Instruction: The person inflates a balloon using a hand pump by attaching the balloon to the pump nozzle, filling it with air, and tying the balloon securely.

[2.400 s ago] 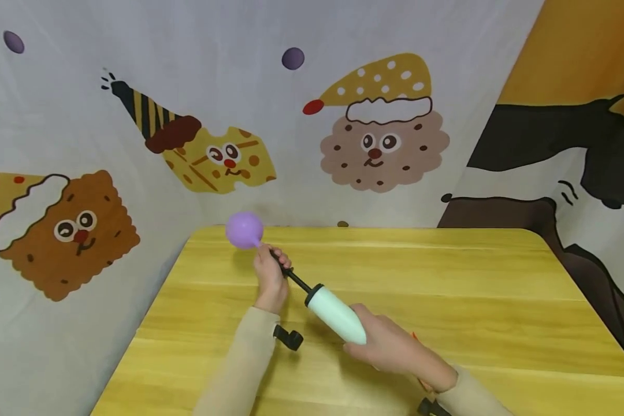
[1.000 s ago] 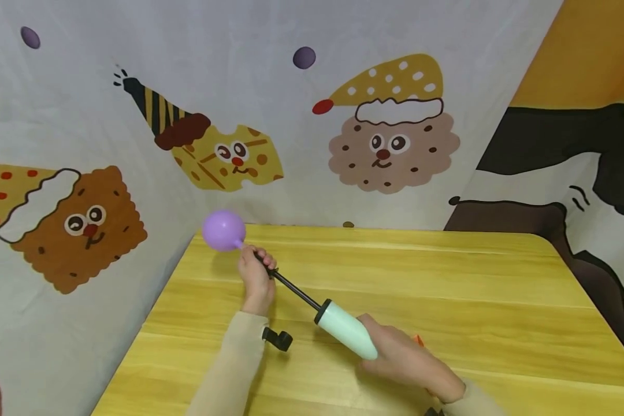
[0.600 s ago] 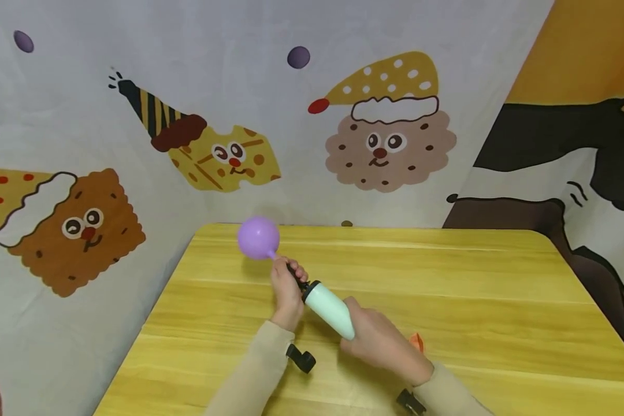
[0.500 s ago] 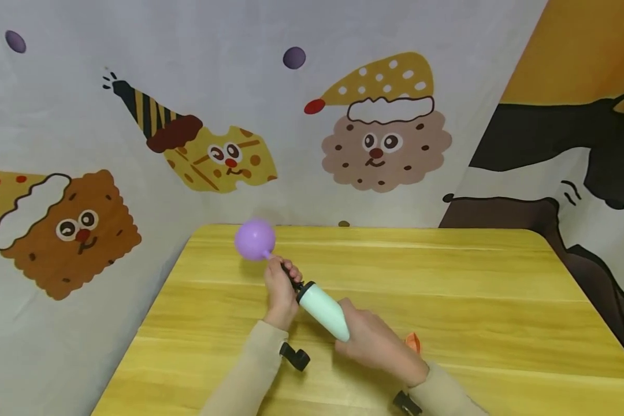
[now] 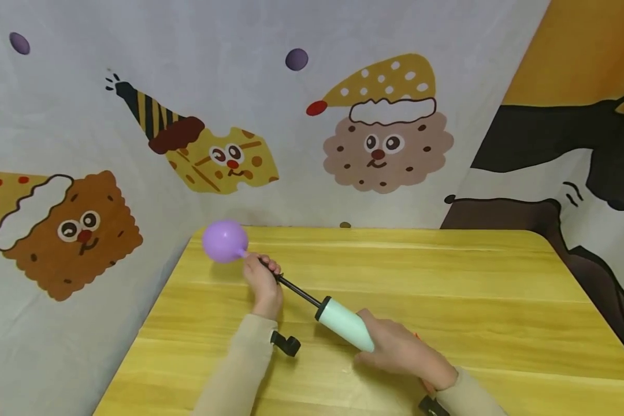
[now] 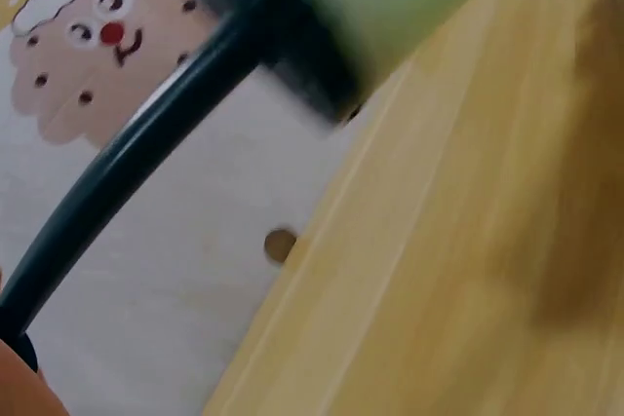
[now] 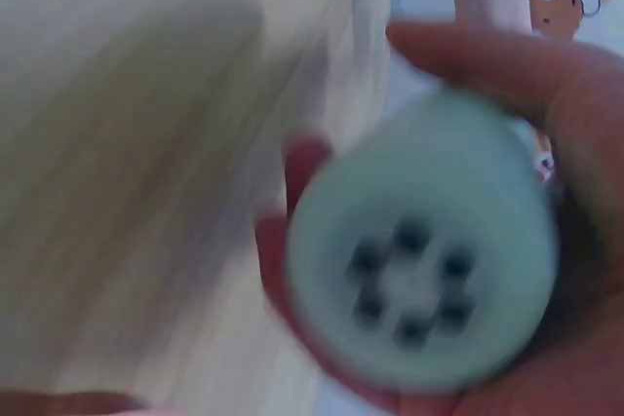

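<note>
Cartoon-printed cloth point(image 5: 301, 202) backs the yellow surface point(image 5: 457, 277). Above it, the pump's point(image 5: 338, 319) long axis points to ten o'clock, balloon point(image 5: 225, 241) foremost; left hand point(image 5: 262, 281) curls round its black end point(image 5: 279, 277), right hand point(image 5: 401, 349) round its barrel point(image 5: 347, 325).

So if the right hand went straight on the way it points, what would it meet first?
Most likely the left hand: the right hand, gripping the mint-green cylindrical pump, points along its thin black rod toward that hand, and the pump's front end would touch first.
</note>
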Available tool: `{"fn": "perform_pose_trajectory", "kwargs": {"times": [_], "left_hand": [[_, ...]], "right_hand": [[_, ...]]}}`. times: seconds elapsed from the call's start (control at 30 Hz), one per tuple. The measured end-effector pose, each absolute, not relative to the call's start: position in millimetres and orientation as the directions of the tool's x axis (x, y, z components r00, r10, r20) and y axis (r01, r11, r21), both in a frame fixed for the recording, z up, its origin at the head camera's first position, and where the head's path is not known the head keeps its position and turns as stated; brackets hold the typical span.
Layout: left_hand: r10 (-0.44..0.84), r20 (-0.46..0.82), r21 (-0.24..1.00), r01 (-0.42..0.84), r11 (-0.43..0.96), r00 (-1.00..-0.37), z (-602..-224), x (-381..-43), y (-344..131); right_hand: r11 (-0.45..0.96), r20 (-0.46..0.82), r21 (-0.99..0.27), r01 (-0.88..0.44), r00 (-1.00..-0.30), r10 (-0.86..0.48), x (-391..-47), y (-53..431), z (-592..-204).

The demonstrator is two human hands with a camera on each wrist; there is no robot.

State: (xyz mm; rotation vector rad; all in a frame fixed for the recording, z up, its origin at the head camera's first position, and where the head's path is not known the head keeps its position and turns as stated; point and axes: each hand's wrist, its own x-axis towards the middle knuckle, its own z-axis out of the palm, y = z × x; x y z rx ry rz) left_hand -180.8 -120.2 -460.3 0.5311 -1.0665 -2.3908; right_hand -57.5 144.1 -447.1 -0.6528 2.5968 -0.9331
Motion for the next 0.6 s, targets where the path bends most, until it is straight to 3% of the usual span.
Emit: {"fn": "perform_pose_trajectory", "kwargs": {"times": [0.17, 0.33, 0.6], "left_hand": [[-0.542, -0.129, 0.759, 0.27, -0.593, -0.83, -453.4, -179.6, -98.6], [-0.413, -0.129, 0.765, 0.174, -0.619, -0.901, -453.1, -168.8, -76.1], [-0.392, -0.171, 0.784, 0.116, -0.61, -0.904, -466.6, -167.1, -73.2]], "right_hand": [[0.765, -0.039, -0.573, -0.293, -0.923, -0.383, -56.1, 131.4, -443.3], [0.817, 0.037, -0.506, -0.278, -0.953, -0.301, -60.5, 114.1, -440.7], [0.807, 0.047, -0.493, -0.323, -0.937, -0.346, -66.0, 102.6, -442.9]]}}
